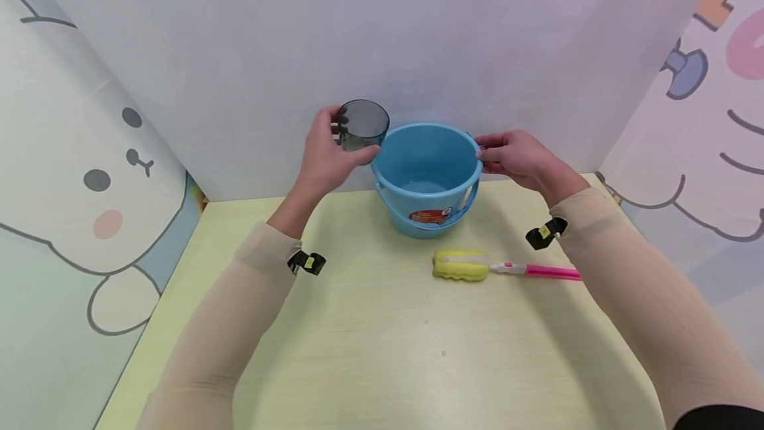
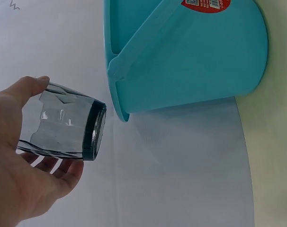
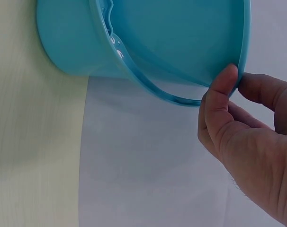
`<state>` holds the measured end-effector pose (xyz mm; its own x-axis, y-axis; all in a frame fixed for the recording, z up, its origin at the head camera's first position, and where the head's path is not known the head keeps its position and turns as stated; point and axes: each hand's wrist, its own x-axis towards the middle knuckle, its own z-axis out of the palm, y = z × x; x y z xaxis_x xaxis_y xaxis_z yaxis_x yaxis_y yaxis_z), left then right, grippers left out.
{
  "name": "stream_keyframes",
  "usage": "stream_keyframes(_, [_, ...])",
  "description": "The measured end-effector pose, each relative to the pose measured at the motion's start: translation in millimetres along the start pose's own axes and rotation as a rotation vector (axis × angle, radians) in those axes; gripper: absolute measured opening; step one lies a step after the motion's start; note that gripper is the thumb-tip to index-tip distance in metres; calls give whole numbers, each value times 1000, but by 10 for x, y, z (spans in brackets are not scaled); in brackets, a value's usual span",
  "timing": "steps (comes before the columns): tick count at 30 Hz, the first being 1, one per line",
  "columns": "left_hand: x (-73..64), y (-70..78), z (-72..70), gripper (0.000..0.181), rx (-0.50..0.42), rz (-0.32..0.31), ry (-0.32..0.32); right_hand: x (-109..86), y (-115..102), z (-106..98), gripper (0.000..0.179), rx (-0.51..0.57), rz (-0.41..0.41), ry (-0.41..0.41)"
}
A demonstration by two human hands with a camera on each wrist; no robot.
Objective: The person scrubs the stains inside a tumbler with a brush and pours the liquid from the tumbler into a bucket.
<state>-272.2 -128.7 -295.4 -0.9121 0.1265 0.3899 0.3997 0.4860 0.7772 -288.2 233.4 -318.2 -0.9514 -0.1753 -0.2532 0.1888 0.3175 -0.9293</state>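
My left hand [image 1: 328,154] grips a dark, see-through drinking glass [image 1: 363,126] around its side, thumb on one side and fingers on the other. The glass is held up beside the left rim of a blue bucket [image 1: 426,201], its mouth facing up. In the left wrist view the glass [image 2: 63,123] shows a thick base near the bucket's rim. On the other side, my right hand [image 1: 516,158] pinches the bucket's right rim near the handle joint. The bucket's handle [image 3: 167,97] hangs down along its outside.
A bottle brush with a yellow sponge head [image 1: 461,265] and pink-and-white handle [image 1: 552,272] lies in front of the bucket to the right. The pale table [image 1: 358,350] meets a white wall covering [image 1: 268,52] behind the bucket. Cartoon-printed panels [image 1: 71,151] stand at both sides.
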Motion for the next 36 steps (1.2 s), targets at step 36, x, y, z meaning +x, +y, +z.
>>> stream_keyframes(36, [-815, -326, -116, 87, -121, -104, -72, -13, -8, -10, 53, 5, 11, 4])
